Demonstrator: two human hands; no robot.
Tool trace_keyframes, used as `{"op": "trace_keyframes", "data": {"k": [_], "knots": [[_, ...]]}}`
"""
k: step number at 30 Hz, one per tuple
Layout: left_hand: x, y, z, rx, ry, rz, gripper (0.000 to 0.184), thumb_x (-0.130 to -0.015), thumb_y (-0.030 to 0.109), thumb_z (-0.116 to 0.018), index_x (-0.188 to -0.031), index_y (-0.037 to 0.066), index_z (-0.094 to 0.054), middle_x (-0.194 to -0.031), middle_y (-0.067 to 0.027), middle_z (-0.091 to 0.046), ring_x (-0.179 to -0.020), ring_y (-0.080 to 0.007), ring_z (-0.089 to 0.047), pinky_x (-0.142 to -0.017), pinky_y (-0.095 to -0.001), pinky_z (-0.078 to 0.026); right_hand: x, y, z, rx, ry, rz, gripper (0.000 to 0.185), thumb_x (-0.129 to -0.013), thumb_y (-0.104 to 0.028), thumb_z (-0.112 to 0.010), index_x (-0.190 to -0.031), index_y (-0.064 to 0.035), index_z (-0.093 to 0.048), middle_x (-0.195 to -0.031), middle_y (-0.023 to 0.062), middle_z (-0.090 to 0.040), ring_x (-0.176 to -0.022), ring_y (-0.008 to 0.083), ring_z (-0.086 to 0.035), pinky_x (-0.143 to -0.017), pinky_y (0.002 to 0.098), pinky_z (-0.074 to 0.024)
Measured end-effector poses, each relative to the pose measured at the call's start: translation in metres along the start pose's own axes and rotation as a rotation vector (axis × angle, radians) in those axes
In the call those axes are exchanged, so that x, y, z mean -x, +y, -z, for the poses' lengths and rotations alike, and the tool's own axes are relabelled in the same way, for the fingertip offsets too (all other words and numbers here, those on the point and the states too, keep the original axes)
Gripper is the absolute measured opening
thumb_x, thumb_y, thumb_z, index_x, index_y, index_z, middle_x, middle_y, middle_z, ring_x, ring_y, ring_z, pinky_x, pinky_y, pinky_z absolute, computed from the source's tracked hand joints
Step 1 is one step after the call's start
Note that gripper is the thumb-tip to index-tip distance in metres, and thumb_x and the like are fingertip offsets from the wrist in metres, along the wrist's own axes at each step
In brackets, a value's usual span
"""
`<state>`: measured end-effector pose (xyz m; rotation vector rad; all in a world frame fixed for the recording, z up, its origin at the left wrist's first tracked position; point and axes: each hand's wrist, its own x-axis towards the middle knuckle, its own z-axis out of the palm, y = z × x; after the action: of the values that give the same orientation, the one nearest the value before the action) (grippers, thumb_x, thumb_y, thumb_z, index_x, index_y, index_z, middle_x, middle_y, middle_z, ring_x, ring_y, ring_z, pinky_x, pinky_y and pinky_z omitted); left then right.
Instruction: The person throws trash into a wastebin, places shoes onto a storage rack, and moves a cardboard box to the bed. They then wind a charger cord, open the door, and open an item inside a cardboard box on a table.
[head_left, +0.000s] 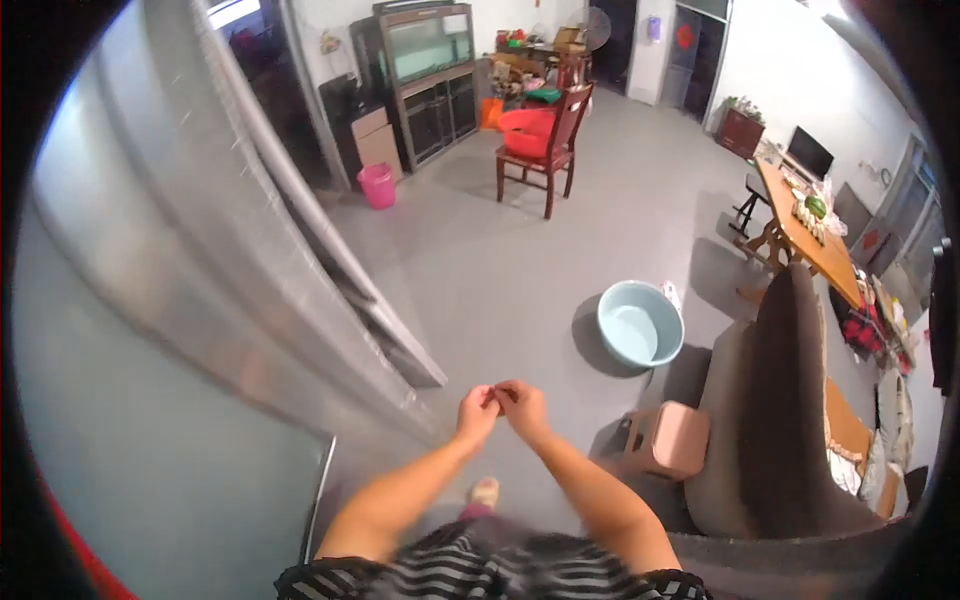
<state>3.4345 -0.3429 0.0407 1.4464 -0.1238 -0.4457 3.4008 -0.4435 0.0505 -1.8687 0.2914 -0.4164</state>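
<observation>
My left hand (478, 414) and my right hand (522, 408) meet in front of my body, fingertips together above the grey floor. Both are closed in a pinch. Whatever lies between the fingers, if anything, is too small to make out. Off to the right of my hands, a light blue basin (641, 324) rests on the floor, apart from them. Nearer to me on that side stands a pinkish-brown plastic stool (672, 441). One of my feet (485, 491) shows below the hands.
A metal door frame and panel (250, 200) run along the left. On the right is a sofa (765, 430), with a wooden table (800, 225) behind it. Farther ahead stand a wooden chair (552, 160) holding a red basin (528, 132), a pink bucket (378, 186) and a fish tank (430, 48).
</observation>
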Motion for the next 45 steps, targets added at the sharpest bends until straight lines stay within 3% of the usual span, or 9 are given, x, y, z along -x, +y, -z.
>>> {"op": "trace_keyframes", "data": {"k": [5,16,23,30,31,34,35,38,45], "knots": [[-0.161,0.053,-0.047,-0.045,-0.202,-0.050,0.018,-0.083,-0.003,-0.043,-0.101,-0.003,-0.047,-0.095,-0.0110,-0.056,-0.087,-0.0174,-0.057,-0.079,-0.0294,-0.048,-0.159,0.011,0.040,-0.114,0.117,-0.081,0.009,-0.077,-0.003,-0.057,-0.083,0.0020,-0.062,-0.072,0.0094,-0.064,-0.064,0.0136,-0.061,-0.057,0.0242,-0.0486],[-0.520,0.130,-0.216,-0.145,-0.342,0.015,0.020,-0.086,-0.002,-0.037,-0.100,-0.006,-0.050,-0.091,-0.0128,-0.058,-0.082,-0.0188,-0.059,-0.077,-0.0302,-0.050,-0.516,0.062,0.183,0.081,0.173,-0.045,0.010,-0.077,-0.004,-0.058,-0.083,0.0016,-0.061,-0.075,0.0094,-0.064,-0.067,0.0143,-0.061,-0.062,0.0255,-0.0482],[-0.736,0.175,-0.288,-0.272,-0.339,-0.104,0.021,-0.085,-0.003,-0.036,-0.098,-0.006,-0.052,-0.088,-0.0117,-0.061,-0.080,-0.0165,-0.060,-0.075,-0.0285,-0.050,-0.744,0.120,0.230,-0.017,0.071,-0.046,0.009,-0.075,0.001,-0.056,-0.083,0.0049,-0.058,-0.075,0.0112,-0.063,-0.068,0.0157,-0.063,-0.063,0.0253,-0.0506],[-0.988,0.239,-0.393,-0.657,-0.446,-0.393,0.015,-0.082,-0.002,-0.043,-0.089,-0.003,-0.056,-0.072,-0.0056,-0.061,-0.067,-0.0114,-0.058,-0.060,-0.0257,-0.048,-0.993,0.148,0.314,-0.047,0.180,-0.008,0.010,-0.071,0.002,-0.058,-0.081,0.0028,-0.060,-0.073,0.0113,-0.063,-0.068,0.0159,-0.062,-0.063,0.0262,-0.0498],[-1.022,0.246,-0.413,-0.592,-0.453,-0.339,0.015,-0.080,0.000,-0.045,-0.088,-0.001,-0.057,-0.069,-0.0090,-0.061,-0.062,-0.0159,-0.060,-0.058,-0.0291,-0.048,-1.032,0.162,0.330,-0.006,0.221,0.009,0.010,-0.070,0.000,-0.058,-0.079,0.0013,-0.061,-0.072,0.0120,-0.063,-0.067,0.0167,-0.063,-0.062,0.0270,-0.0493],[-1.111,0.265,-0.477,-0.862,-0.457,-0.573,0.014,-0.077,0.004,-0.046,-0.084,0.001,-0.058,-0.070,-0.0152,-0.060,-0.063,-0.0240,-0.061,-0.057,-0.0342,-0.047,-1.110,0.188,0.371,0.051,0.326,-0.027,0.009,-0.069,-0.001,-0.058,-0.077,-0.0001,-0.062,-0.069,0.0125,-0.063,-0.065,0.0174,-0.063,-0.061,0.0276,-0.0486],[-1.139,0.270,-0.500,-0.870,-0.488,-0.573,0.013,-0.074,0.006,-0.048,-0.081,0.002,-0.058,-0.073,-0.0191,-0.059,-0.069,-0.0324,-0.059,-0.060,-0.0402,-0.045,-1.139,0.192,0.391,0.070,0.359,-0.030,0.009,-0.069,-0.001,-0.058,-0.077,0.0000,-0.062,-0.069,0.0125,-0.063,-0.064,0.0174,-0.062,-0.061,0.0275,-0.0485],[-1.234,0.273,-0.571,-0.974,-0.550,-0.733,0.012,-0.073,0.006,-0.047,-0.077,0.001,-0.057,-0.072,-0.0187,-0.059,-0.072,-0.0348,-0.057,-0.063,-0.0428,-0.045,-1.222,0.214,0.453,0.077,0.356,-0.038,0.010,-0.069,-0.001,-0.057,-0.077,0.0006,-0.062,-0.070,0.0124,-0.064,-0.063,0.0170,-0.062,-0.060,0.0276,-0.0480],[-1.461,0.302,-0.748,-1.171,-0.666,-0.712,0.010,-0.074,0.008,-0.049,-0.074,0.003,-0.057,-0.071,-0.0184,-0.059,-0.070,-0.0341,-0.057,-0.062,-0.0433,-0.044,-1.450,0.296,0.596,0.014,0.324,-0.114,0.008,-0.074,0.003,-0.053,-0.079,0.0044,-0.058,-0.071,0.0103,-0.062,-0.065,0.0138,-0.060,-0.060,0.0257,-0.0494]]}}
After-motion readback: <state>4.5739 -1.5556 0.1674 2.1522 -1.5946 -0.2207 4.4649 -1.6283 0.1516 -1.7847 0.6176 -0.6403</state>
